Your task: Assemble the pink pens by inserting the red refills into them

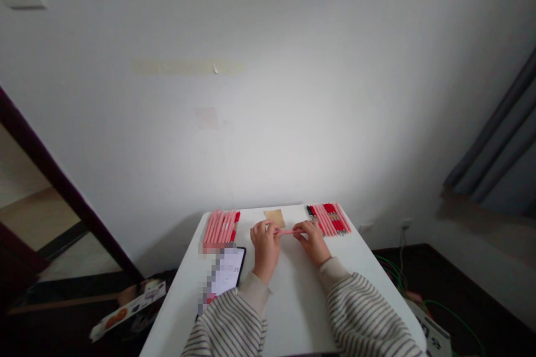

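A slim pink pen (287, 232) spans the gap between my two hands, roughly level above the white table (297, 301). My left hand (265, 244) pinches its left end, and my right hand (314, 241) has its fingers closed on the other end. Beyond my right hand lies a row of pink and red pens (329, 219), with dark tips towards me and a black piece at its left edge. To the left of my left hand, several pink pens (219, 226) lie side by side, with red ones at their right.
A tablet or phone with a lit screen (230, 270) lies left of my left forearm, partly blurred out. A small tan paper piece (275, 217) is near the table's back edge, against the wall (276, 139). Green cables (391, 268) run along the floor at right.
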`<move>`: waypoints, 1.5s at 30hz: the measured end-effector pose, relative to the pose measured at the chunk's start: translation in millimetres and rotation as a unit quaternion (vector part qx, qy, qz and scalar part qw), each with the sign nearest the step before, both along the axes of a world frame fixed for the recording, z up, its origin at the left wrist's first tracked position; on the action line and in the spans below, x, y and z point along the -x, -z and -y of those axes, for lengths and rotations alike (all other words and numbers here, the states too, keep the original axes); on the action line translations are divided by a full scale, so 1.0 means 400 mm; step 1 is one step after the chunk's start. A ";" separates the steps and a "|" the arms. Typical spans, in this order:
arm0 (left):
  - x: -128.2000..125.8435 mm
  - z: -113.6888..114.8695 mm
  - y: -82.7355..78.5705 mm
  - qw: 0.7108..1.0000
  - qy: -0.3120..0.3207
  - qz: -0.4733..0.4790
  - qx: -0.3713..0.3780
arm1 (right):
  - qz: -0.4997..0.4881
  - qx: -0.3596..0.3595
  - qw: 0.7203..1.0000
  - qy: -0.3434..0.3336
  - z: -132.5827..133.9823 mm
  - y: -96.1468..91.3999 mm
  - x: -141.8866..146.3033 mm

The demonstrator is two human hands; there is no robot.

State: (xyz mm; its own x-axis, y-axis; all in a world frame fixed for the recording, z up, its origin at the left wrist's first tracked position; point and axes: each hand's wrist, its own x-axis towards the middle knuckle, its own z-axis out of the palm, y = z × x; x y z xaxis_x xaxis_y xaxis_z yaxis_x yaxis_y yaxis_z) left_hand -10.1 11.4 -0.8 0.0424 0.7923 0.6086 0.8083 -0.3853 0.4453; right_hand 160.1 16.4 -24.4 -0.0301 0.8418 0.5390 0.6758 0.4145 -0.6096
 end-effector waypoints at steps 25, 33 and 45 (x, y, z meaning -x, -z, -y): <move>-0.007 0.007 0.001 1.000 0.007 0.013 0.023 | 0.031 0.029 0.999 0.029 0.008 -0.006 0.000; -0.008 0.013 -0.008 0.999 0.020 0.015 0.026 | 0.071 0.000 0.996 0.053 0.005 -0.002 -0.001; -0.004 0.012 -0.004 0.999 -0.020 -0.009 0.033 | 0.037 0.019 0.999 0.036 0.011 -0.006 -0.002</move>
